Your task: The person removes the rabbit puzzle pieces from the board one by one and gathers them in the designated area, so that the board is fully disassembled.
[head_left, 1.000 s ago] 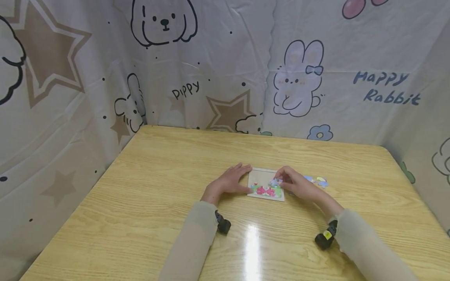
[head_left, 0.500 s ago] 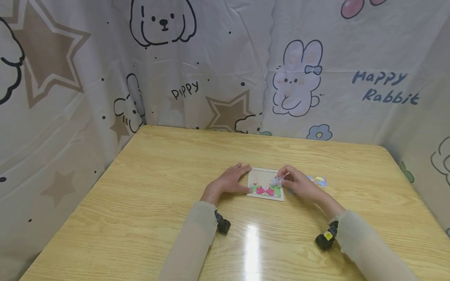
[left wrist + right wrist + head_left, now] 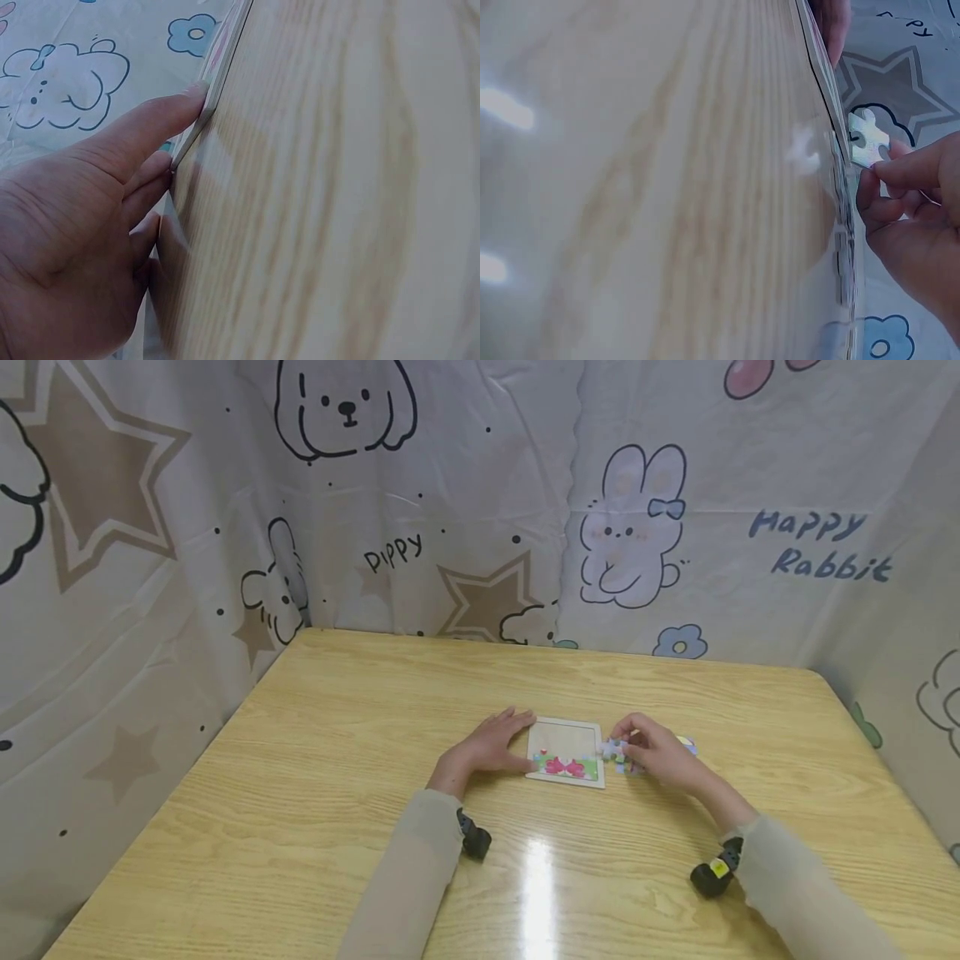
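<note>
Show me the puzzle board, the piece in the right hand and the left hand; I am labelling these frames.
puzzle board [image 3: 564, 742], head view, on its bare upper part.
puzzle piece [image 3: 867, 137], right wrist view, on its pale face.
left hand [image 3: 491, 747], head view, on the back of the hand.

— What's the right hand [image 3: 919, 225] holding?
— A pale puzzle piece [image 3: 867, 139] pinched at the fingertips — just beside the puzzle board [image 3: 832, 127] edge on the wooden table [image 3: 645, 187].

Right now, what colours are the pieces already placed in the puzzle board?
Green with pink-red shapes, along the near edge of the puzzle board; the head view shows it best.
</note>
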The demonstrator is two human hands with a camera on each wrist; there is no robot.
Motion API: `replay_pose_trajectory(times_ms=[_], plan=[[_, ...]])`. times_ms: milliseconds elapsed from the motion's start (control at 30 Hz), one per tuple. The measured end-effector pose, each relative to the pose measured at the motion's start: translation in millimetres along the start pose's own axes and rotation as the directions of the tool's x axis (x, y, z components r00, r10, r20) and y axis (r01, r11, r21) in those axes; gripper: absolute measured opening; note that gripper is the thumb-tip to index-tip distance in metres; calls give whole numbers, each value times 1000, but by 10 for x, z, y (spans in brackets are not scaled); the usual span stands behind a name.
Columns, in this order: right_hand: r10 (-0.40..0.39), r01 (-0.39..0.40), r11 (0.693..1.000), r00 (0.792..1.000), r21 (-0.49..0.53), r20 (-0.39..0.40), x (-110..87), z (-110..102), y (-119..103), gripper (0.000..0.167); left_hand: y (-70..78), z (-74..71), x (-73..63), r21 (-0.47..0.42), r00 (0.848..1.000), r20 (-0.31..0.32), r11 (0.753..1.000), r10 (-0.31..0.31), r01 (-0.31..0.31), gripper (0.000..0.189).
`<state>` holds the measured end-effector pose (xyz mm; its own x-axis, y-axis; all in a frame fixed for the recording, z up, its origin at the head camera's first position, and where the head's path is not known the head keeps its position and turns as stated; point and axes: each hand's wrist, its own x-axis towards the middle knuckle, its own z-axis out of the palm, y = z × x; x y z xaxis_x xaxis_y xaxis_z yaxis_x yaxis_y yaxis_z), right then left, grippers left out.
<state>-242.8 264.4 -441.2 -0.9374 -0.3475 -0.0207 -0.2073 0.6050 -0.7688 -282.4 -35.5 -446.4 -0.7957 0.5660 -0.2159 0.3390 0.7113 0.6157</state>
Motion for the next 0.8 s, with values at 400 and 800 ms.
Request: replay_pose_trajectory(times_ms=[400,800], plan=[[14,-22,994,997,-110,-73,-167,-141,115,18,-1,7,21,-11,1000,4,1000,-15,15,83],[11,-31,985,993,-168,-122,-342,-277,196,17,16,7,10,-3,1000,2,1000,-10,10,82]])
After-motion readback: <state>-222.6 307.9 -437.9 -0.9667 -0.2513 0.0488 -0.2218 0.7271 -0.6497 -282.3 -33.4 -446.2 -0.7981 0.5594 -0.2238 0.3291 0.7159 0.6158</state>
